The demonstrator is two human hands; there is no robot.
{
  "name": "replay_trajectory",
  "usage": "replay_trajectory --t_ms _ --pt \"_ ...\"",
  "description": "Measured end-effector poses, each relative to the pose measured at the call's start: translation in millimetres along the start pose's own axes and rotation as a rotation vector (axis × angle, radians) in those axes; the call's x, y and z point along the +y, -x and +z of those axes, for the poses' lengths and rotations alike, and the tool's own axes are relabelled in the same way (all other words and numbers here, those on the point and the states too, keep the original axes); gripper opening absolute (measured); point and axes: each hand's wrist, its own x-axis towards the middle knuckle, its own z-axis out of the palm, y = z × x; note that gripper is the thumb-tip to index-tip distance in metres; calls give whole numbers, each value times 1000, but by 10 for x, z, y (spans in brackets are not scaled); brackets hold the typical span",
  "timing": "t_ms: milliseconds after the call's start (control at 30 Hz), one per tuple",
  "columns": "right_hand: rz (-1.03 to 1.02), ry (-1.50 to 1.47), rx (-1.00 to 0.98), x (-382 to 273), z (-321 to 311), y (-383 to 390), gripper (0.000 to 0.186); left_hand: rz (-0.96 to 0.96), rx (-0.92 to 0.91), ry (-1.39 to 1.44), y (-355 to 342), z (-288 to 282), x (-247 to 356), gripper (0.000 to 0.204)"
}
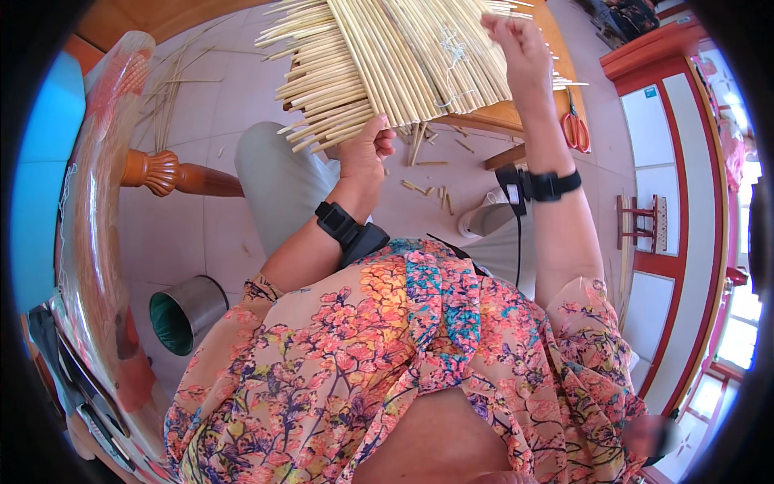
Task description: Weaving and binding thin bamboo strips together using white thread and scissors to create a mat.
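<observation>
A mat of straw-coloured stalks point(387, 60) lies on the wooden table at the top, with lengthwise stalks over crosswise ones whose ends jut out at the sides. At its near left corner is my left hand point(367, 152), fingers curled in and thumb against the stalk ends; what it grips is hidden. My right hand point(524, 52) is raised over the mat's right side, fingertips pinched together. Anything between them is too small to make out. A loose tangle of white thread point(454, 50) rests on the mat between the hands, with a strand curving near the front edge.
Orange-handled scissors point(575, 131) are at the table's right edge. Cut stalk pieces point(439, 196) litter the tiled floor below. A metal bin with a green liner point(189, 313) stands at left, near a turned wooden post point(165, 173). A small dark-red stool point(642, 224) is at right.
</observation>
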Motion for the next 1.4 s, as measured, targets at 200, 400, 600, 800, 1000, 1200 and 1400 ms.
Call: replay_trajectory --t_ms 200,400,600,800,1000,1200,1400 --pt "-114 408 -422 57 212 1127 10 -10 -35 -9 25 -43 35 15" --pt "-452 574 -518 164 439 1314 10 -22 -67 6 21 -31 -3 14" --pt "-408 532 -465 165 409 1322 9 -44 -42 -5 -8 -60 -12 14" --pt "-347 677 -345 292 269 1332 12 -29 -21 -9 35 -27 23 17" --pt "-329 664 -358 293 263 1309 12 -34 -13 -8 32 -29 26 16" --pt "-234 562 -256 233 48 1182 8 -40 -19 -30 22 -2 11 17" --pt "-169 353 23 -323 -597 338 5 34 -18 7 15 -71 23 15"
